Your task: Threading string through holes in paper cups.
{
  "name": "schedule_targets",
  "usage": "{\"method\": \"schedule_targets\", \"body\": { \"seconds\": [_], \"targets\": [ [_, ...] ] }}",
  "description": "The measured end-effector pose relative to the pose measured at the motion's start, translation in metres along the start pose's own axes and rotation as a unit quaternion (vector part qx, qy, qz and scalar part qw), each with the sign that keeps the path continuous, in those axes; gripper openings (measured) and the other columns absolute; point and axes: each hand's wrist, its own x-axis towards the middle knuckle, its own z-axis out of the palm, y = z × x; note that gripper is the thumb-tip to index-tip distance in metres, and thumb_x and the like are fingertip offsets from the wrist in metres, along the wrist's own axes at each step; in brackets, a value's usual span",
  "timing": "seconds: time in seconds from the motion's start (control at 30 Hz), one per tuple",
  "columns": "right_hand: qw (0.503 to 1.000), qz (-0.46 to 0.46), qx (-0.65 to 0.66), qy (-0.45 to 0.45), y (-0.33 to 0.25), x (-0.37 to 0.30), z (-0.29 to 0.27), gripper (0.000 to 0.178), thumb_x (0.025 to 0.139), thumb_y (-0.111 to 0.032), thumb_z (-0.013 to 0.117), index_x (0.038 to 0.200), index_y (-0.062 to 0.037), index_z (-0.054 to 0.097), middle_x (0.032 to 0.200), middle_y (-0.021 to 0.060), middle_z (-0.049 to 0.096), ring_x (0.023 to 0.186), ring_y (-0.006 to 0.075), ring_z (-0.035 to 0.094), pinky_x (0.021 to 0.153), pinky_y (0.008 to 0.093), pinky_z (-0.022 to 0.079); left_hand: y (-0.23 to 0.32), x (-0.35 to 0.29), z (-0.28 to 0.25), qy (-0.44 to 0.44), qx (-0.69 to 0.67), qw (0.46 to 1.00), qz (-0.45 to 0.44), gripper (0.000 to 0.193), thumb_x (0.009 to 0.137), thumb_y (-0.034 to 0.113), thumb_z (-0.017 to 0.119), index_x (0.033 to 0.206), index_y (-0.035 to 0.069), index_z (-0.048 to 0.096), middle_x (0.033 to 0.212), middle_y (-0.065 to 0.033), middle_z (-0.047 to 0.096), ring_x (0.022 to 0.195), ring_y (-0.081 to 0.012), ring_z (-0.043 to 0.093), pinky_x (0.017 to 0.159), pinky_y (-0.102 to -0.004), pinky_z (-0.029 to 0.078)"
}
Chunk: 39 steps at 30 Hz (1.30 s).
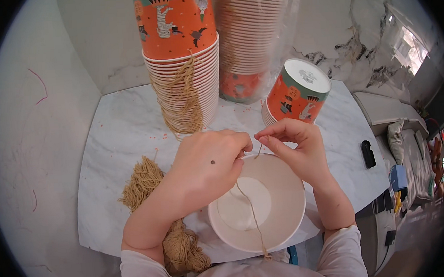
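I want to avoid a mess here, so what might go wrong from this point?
The thin cord, pinched in the right hand's fingertips, could slip free. It crosses the open white bucket, so a hard tug might shift that. The lower tan bundle lies at the near edge of the table and may slide off if a forearm brushes it.

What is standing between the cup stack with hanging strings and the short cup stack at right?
In the head view, a plastic-wrapped stack of cups stands between them, farther back.
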Motion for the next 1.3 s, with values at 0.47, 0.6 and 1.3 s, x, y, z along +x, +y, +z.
{"method": "schedule_targets", "body": {
  "seconds": [0.47, 0.6, 1.3],
  "targets": [
    [0.999, -0.02, -0.023, 0.027, 0.007, 0.005, 0.007, 0.025, 0.089, 0.001, 0.073, 0.112, 0.0021, 0.064, 0.087, 0.0068, 0.074, 0.083, 0.012, 0.072, 0.079, 0.0268, 0.057, 0.002, 0.005, 0.011, 0.137, 0.086, 0.987, 0.0, 0.006, 0.083, 0.011, 0.072, 0.087, 0.007, 0.069, 0.078, -0.0085, 0.069, 0.073, -0.0303, 0.068, 0.064, -0.042, 0.051],
    [0.996, -0.057, -0.063, 0.038, 0.009, 0.004, 0.008, 0.02, 0.089, 0.001, 0.073, 0.104, 0.0008, 0.06, 0.086, 0.0063, 0.071, 0.08, 0.0134, 0.071, 0.078, 0.0275, 0.057, 0.007, 0.006, 0.012, 0.151, 0.131, 0.98, 0.009, 0.009, 0.083, 0.008, 0.072, 0.091, 0.007, 0.069, 0.082, -0.0063, 0.069, 0.075, -0.0273, 0.07, 0.064, -0.0389, 0.052],
    [0.996, -0.078, 0.036, 0.036, 0.0, 0.0, 0.005, 0.011, 0.092, 0.004, 0.069, 0.102, 0.0031, 0.065, 0.093, 0.0059, 0.07, 0.087, 0.0124, 0.07, 0.08, 0.027, 0.057, -0.006, 0.002, 0.011, 0.125, 0.23, 0.965, 0.008, 0.015, 0.076, 0.0, 0.065, 0.09, -0.005, 0.068, 0.113, -0.0152, 0.059, 0.081, -0.0355, 0.066, 0.07, -0.0454, 0.053]
  ]
}}
